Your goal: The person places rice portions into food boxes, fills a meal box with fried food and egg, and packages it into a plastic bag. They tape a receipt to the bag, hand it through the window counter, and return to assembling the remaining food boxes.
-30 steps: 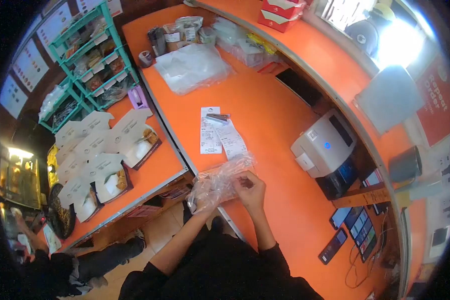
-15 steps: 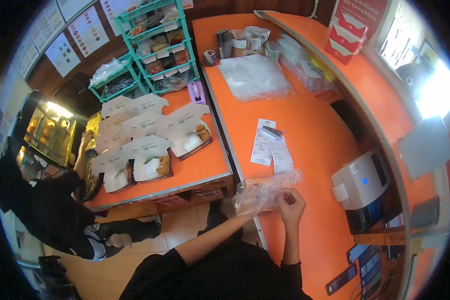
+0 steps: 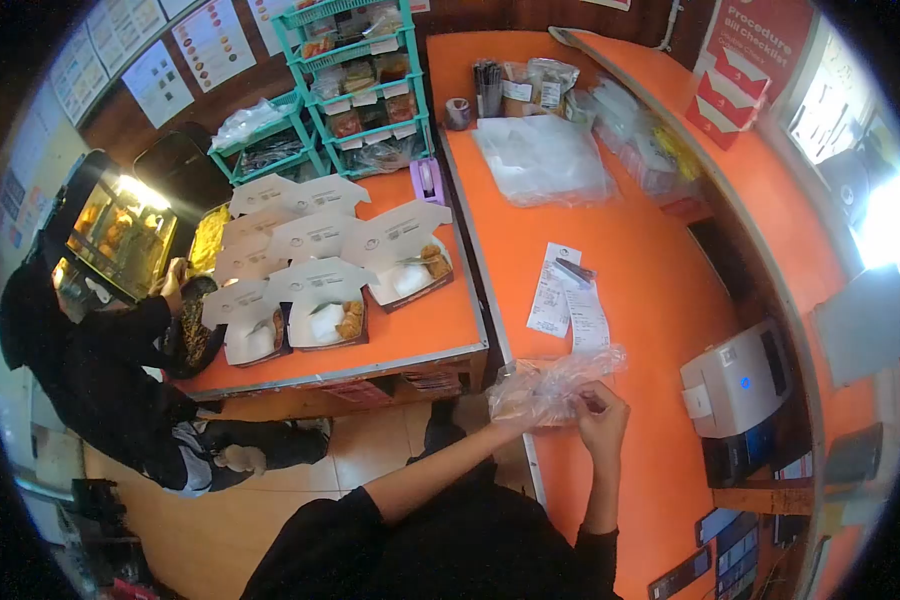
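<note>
Crinkled clear plastic [image 3: 600, 362], a thin bag or glove, lies bunched over the counter's near left edge. My left hand [image 3: 516, 405] is within or under this plastic, and its fingers are blurred by the folds. At the plastic's right side is my right hand [image 3: 602, 408], thumb and fingers pinched together on its edge. Beneath the plastic shows a pale brown flat item, mostly hidden. Just beyond lie two printed receipts [image 3: 589, 318] with a dark pen-like item [image 3: 574, 271] on top.
Open meal boxes [image 3: 327, 322] with rice and fried pieces stand on the left counter. A co-worker [image 3: 100, 370] reaches toward food trays there. Clear plastic sheets [image 3: 542, 160] lie farther back. A white printer [image 3: 738, 380] and phones [image 3: 682, 572] are at right.
The view has shifted slightly, so the scene sits farther right and a bit lower. My hands stay at the plastic. The co-worker's hand has moved a little at the trays.
</note>
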The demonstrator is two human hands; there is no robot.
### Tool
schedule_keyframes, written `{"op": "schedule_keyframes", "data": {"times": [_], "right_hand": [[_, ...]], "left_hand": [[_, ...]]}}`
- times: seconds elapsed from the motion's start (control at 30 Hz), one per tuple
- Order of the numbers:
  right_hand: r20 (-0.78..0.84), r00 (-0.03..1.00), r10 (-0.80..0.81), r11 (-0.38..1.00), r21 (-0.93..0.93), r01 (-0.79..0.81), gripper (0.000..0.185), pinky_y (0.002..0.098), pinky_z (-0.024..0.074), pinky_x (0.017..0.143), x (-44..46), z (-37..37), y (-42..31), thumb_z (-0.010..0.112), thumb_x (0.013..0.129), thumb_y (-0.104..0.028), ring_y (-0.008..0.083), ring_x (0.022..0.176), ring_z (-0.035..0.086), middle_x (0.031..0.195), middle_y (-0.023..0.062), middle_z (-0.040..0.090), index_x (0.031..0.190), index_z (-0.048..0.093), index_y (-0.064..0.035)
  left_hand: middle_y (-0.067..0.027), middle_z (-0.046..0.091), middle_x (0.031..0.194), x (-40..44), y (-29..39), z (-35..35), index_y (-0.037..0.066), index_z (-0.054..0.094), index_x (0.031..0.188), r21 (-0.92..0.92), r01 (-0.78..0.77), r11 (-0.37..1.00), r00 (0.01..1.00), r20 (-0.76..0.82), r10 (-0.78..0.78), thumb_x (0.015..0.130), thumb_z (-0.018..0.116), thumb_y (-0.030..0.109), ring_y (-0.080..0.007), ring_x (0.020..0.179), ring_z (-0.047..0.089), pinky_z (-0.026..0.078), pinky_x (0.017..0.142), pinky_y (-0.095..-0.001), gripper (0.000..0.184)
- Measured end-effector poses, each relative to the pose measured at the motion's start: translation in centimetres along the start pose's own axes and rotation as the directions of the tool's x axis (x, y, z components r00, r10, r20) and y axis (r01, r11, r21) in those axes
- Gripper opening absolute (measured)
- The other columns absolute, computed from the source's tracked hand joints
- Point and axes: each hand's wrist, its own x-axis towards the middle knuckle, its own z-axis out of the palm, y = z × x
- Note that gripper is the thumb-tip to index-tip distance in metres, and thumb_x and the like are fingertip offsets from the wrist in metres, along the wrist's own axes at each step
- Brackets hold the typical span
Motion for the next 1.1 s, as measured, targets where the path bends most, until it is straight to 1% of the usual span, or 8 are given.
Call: {"op": "schedule_keyframes", "data": {"times": [0.23, 0.5, 0.57, 0.67, 0.9, 0.97, 1.03, 1.1], "right_hand": [[0.039, 0.964, -0.262, 0.814, -0.528, 0.243, 0.017, 0.0469, 0.0449, 0.082, 0.7, -0.3, 1.9, 0.054, 0.081, 0.0, 0.0437, 0.095, 0.055, 0.099, 0.022, 0.059, 0.098, 0.056, 0.0023], [0.206, 0.927, -0.312, 0.811, -0.451, 0.373, 0.029, 0.05, 0.0457, 0.087, 0.4, -1.8, 1.0, 0.06, 0.076, -0.009, 0.0446, 0.1, 0.055, 0.104, 0.0268, 0.058, 0.102, 0.058, 0.0038], [0.365, 0.834, -0.413, 0.709, -0.446, 0.546, 0.027, 0.0481, 0.0482, 0.084, 1.1, -2.5, 2.2, 0.062, 0.075, -0.011, 0.042, 0.096, 0.058, 0.101, 0.0241, 0.06, 0.098, 0.06, 0.0027], [0.482, 0.798, -0.362, 0.702, -0.423, 0.574, 0.022, 0.0454, 0.0514, 0.077, 2.3, -2.3, 2.5, 0.064, 0.074, -0.013, 0.0373, 0.085, 0.062, 0.093, 0.0183, 0.064, 0.091, 0.063, 0.0002], [0.114, 0.889, -0.443, 0.764, -0.471, 0.441, 0.02, 0.0434, 0.0476, 0.082, 1.2, -3.3, 5.5, 0.067, 0.077, -0.014, 0.0321, 0.088, 0.061, 0.091, 0.0141, 0.062, 0.093, 0.062, -0.0034], [-0.42, 0.838, -0.348, 0.903, -0.39, 0.179, 0.017, 0.0405, 0.0441, 0.088, -0.6, -5.1, 7.0, 0.066, 0.082, -0.013, 0.0259, 0.092, 0.059, 0.092, 0.0096, 0.061, 0.097, 0.06, -0.0051], [-0.849, 0.522, -0.086, 0.988, -0.142, -0.069, 0.019, 0.0396, 0.0422, 0.09, -1.2, -7.9, 9.0, 0.065, 0.087, -0.016, 0.0238, 0.098, 0.055, 0.099, 0.0096, 0.06, 0.098, 0.06, -0.0019], [-0.951, 0.308, 0.007, 0.987, -0.043, -0.155, 0.021, 0.04, 0.0414, 0.092, -0.3, -9.7, 13.1, 0.066, 0.089, -0.017, 0.0237, 0.103, 0.053, 0.105, 0.0119, 0.06, 0.098, 0.059, 0.0011]], "left_hand": [[-0.0138, 0.065, 0.101, 2.6, 2.6, -1.2, 0.002, 0.063, 0.109, 0.052, -0.133, 0.99, 0.974, 0.193, 0.12, 0.08, 0.069, 0.013, -0.0296, 0.086, 0.062, 0.05, 0.078, -0.0404, 0.032], [-0.0145, 0.065, 0.102, 3.2, 5.2, -2.8, 0.004, 0.062, 0.107, -0.124, -0.052, 0.991, 0.985, 0.159, 0.071, 0.075, 0.074, 0.018, -0.0315, 0.091, 0.062, 0.05, 0.082, -0.0408, 0.037], [-0.0185, 0.062, 0.112, 3.4, 4.7, -2.5, 0.0, 0.059, 0.113, 0.247, -0.166, 0.955, 0.98, 0.151, 0.132, 0.068, 0.071, 0.013, -0.0325, 0.104, 0.06, 0.047, 0.092, -0.0412, 0.048], [-0.0204, 0.064, 0.107, 4.1, 5.9, -3.1, 0.001, 0.061, 0.111, 0.216, -0.086, 0.973, 0.972, 0.232, 0.035, 0.065, 0.07, 0.012, -0.0371, 0.102, 0.06, 0.048, 0.09, -0.0431, 0.048], [-0.0147, 0.065, 0.089, 6.1, 6.4, -3.5, -0.001, 0.062, 0.104, 0.13, -0.21, 0.969, 0.937, 0.31, 0.161, 0.079, 0.067, 0.012, -0.0323, 0.087, 0.064, 0.051, 0.082, -0.0427, 0.028], [-0.0145, 0.059, 0.104, 6.6, 8.2, -5.3, -0.002, 0.053, 0.116, -0.251, 0.548, 0.798, 0.825, 0.32, -0.466, 0.088, 0.059, 0.011, -0.028, 0.096, 0.058, 0.047, 0.088, -0.0426, 0.031], [-0.013, 0.052, 0.108, 8.9, 10.8, -5.7, -0.004, 0.043, 0.125, -0.281, 0.239, 0.929, 0.952, -0.123, -0.282, 0.097, 0.05, 0.023, -0.0247, 0.101, 0.052, 0.042, 0.093, -0.0379, 0.039], [-0.0129, 0.044, 0.111, 9.1, 15.7, -4.7, -0.003, 0.039, 0.122, 0.23, -0.057, 0.972, 0.864, -0.477, 0.163, 0.097, 0.044, 0.021, -0.0229, 0.107, 0.042, 0.033, 0.097, -0.0399, 0.035]]}}
